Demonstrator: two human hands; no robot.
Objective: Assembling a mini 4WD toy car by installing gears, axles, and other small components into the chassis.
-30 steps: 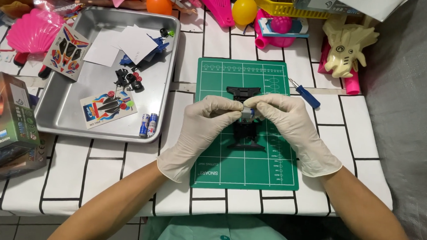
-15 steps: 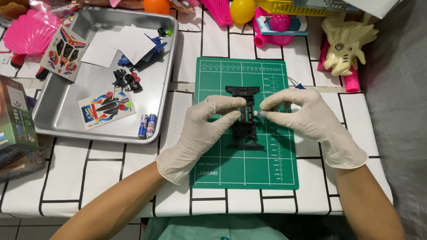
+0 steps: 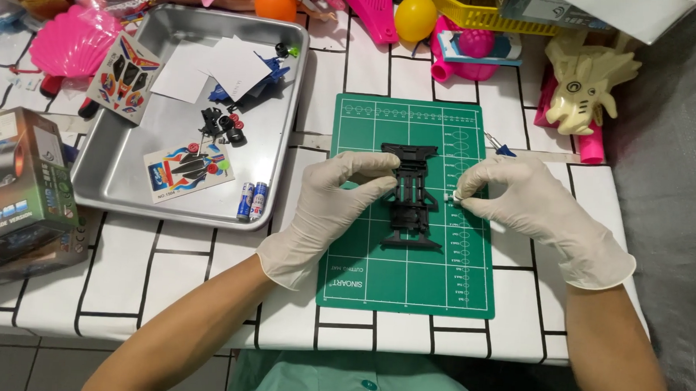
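A black toy car chassis [image 3: 410, 197] lies lengthwise on a green cutting mat [image 3: 376, 275]. My left hand [image 3: 328, 206], in a white glove, rests on the mat with its fingertips touching the chassis's left side. My right hand [image 3: 531, 207], also gloved, is to the right of the chassis, apart from it. Its thumb and forefinger pinch a tiny white part [image 3: 451, 197].
A metal tray [image 3: 121, 186] at left holds sticker sheets [image 3: 186, 169], white papers, small black wheels [image 3: 226, 126], a blue piece and two batteries [image 3: 251, 200]. A printed box [image 3: 16, 185] stands far left. Coloured toys, balls and a cream figure [image 3: 584, 81] line the back edge.
My right hand has drawn away from the chassis to the right, pinching a tiny white part. My left hand stays at the chassis's left side.
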